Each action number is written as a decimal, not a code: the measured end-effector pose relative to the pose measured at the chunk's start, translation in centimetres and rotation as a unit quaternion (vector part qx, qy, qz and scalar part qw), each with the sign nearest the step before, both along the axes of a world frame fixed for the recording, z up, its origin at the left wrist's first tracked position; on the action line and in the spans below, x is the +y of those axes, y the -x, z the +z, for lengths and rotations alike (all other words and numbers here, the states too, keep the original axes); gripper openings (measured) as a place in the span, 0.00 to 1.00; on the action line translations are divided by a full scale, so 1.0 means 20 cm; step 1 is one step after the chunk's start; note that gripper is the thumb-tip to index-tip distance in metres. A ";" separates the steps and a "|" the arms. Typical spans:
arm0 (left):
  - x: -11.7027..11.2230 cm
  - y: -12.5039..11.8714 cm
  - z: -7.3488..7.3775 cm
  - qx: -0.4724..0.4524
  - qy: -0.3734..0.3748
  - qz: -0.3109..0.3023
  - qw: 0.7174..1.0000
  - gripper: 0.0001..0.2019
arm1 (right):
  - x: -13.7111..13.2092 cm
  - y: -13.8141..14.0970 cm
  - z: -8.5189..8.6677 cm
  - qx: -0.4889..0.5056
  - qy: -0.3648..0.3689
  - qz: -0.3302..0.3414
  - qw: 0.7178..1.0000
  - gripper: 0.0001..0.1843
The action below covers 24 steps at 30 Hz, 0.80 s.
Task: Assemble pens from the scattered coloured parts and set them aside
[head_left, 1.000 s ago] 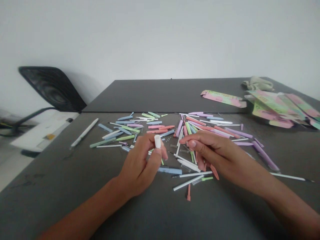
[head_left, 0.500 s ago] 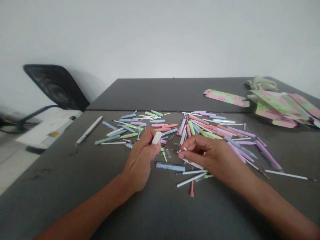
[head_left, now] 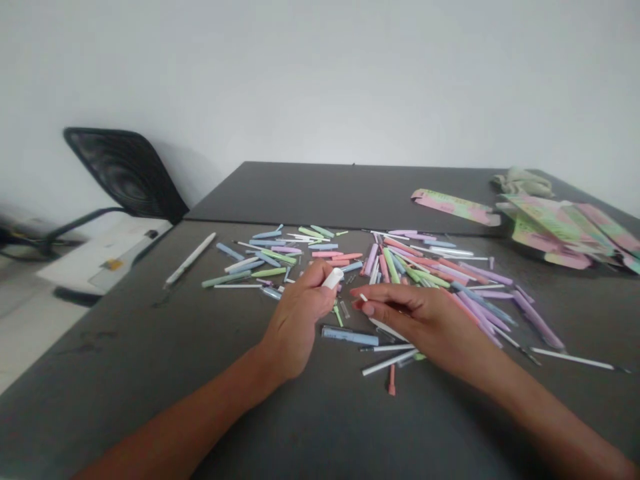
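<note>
My left hand [head_left: 297, 327] is closed around a white pen barrel [head_left: 333, 278], whose end sticks out past the thumb and forefinger. Just to the right, my right hand [head_left: 425, 317] pinches a thin white piece [head_left: 363, 297] between thumb and fingertips. It looks like the end of a pen refill, but most of it is hidden by the fingers. The two hands are close but apart, above the table. Below them lie a blue pen barrel [head_left: 350, 335], white refills [head_left: 389, 361] and a small orange pen part [head_left: 392, 381].
Many pastel pen parts spread over the dark table [head_left: 280, 427], including purple barrels [head_left: 537, 321]. A white pen [head_left: 191, 260] lies apart at left. Torn colourful cartons [head_left: 555, 230] and a grey cloth [head_left: 523, 182] sit at back right. A black mesh chair [head_left: 125, 170] stands left.
My left hand has moved right with the white pen barrel, so the two hands are closer together. My right hand keeps its pinch on the thin white piece. The view has shifted slightly.
</note>
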<state>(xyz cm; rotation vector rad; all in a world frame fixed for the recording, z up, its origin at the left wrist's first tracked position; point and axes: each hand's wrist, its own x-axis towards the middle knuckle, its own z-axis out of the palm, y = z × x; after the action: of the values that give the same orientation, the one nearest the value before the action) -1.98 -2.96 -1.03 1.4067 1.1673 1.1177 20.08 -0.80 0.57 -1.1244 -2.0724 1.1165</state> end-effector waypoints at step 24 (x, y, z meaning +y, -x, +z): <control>-0.12 -0.01 0.02 0.021 -0.079 -0.159 0.984 0.12 | -0.07 0.02 0.10 0.318 0.159 -0.037 0.934 0.12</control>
<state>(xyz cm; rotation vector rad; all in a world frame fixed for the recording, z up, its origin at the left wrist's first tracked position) -1.68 -5.26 -0.58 1.6785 0.8581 0.9734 19.71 -2.22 2.64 -0.8125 -1.3692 1.5652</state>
